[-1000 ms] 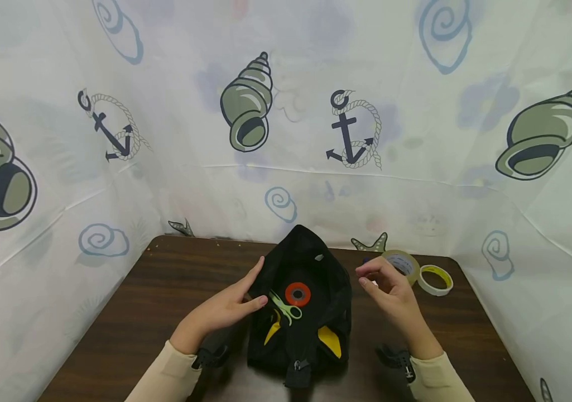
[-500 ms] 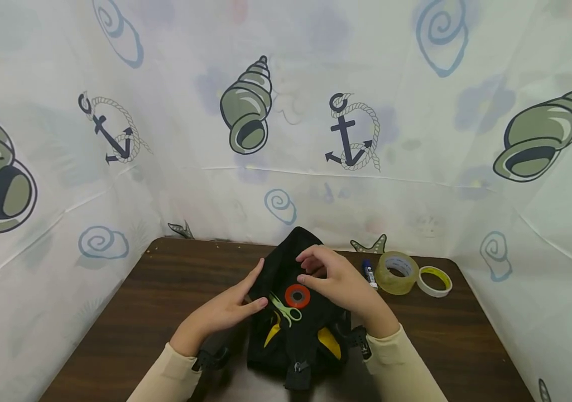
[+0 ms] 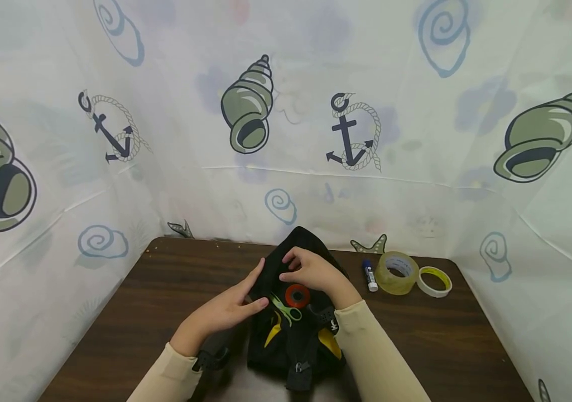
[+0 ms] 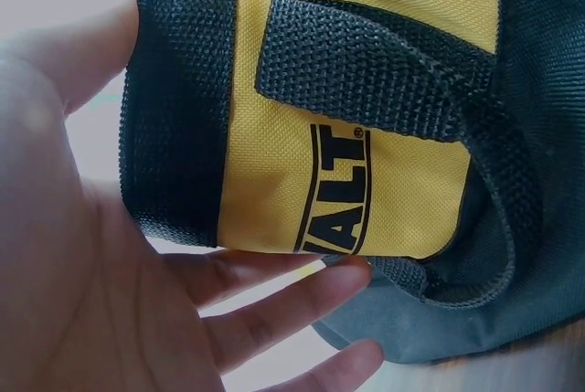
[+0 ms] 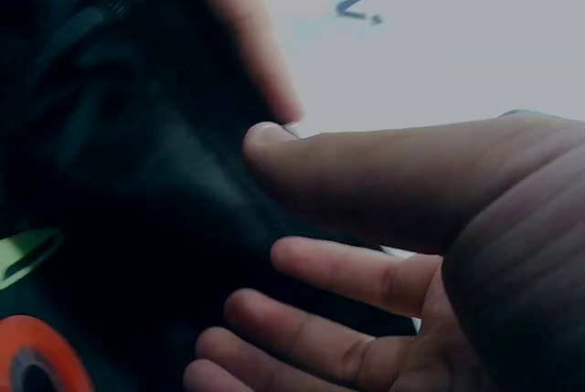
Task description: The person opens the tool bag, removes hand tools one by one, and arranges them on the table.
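Open black-and-yellow tool bag, centred on the tabletop, with green-handled scissors and a red-orange roll inside. The left hand rests extended fingers along its left rim; the right hand, fingers relaxed and ungrasping, lies over the opening. Right: glue stick, clear tape roll, white tape roll.
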Motion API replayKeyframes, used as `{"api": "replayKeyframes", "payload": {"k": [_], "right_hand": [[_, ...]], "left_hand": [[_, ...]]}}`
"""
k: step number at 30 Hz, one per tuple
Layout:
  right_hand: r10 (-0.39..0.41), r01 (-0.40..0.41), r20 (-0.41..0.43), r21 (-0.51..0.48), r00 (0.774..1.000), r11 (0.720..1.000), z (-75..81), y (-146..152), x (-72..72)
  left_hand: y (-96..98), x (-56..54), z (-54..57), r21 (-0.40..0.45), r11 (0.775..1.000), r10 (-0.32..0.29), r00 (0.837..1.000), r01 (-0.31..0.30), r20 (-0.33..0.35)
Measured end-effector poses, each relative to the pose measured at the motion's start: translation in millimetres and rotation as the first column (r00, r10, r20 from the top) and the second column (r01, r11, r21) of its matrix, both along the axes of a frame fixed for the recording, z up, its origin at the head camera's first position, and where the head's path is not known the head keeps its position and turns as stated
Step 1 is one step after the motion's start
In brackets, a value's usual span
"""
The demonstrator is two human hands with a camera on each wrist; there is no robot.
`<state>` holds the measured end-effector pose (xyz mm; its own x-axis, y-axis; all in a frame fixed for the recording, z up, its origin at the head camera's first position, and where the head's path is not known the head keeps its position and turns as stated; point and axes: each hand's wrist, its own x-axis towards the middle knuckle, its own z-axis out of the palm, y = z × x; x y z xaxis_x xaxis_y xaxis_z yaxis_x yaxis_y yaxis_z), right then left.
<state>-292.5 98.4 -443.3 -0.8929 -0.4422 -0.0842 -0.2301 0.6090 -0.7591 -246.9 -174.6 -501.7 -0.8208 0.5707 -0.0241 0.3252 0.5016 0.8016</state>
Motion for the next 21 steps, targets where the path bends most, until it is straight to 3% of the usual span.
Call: {"api": "replayKeyframes", "payload": {"k": [11, 17, 21], "right_hand": [[-0.055, 0.044, 0.154, 0.078, 0.986, 0.996, -50.6, -1.6, -19.0], [-0.062, 0.083, 0.296, -0.058, 0.953, 0.995, -85.4, 4.9, -25.0], [-0.05, 0.103, 0.326, -0.147, 0.944, 0.984, -98.6, 13.6, -28.2]], "left_hand": [[-1.7, 2.4, 1.2, -0.008, 1.0, 0.013, 1.0, -0.013, -0.002], [-4.4, 1.1, -0.4, -0.023, 1.0, 0.019, 0.999, -0.02, -0.026], [-3.1, -1.1, -0.4, -0.027, 1.0, 0.013, 0.999, -0.014, -0.03]]}}
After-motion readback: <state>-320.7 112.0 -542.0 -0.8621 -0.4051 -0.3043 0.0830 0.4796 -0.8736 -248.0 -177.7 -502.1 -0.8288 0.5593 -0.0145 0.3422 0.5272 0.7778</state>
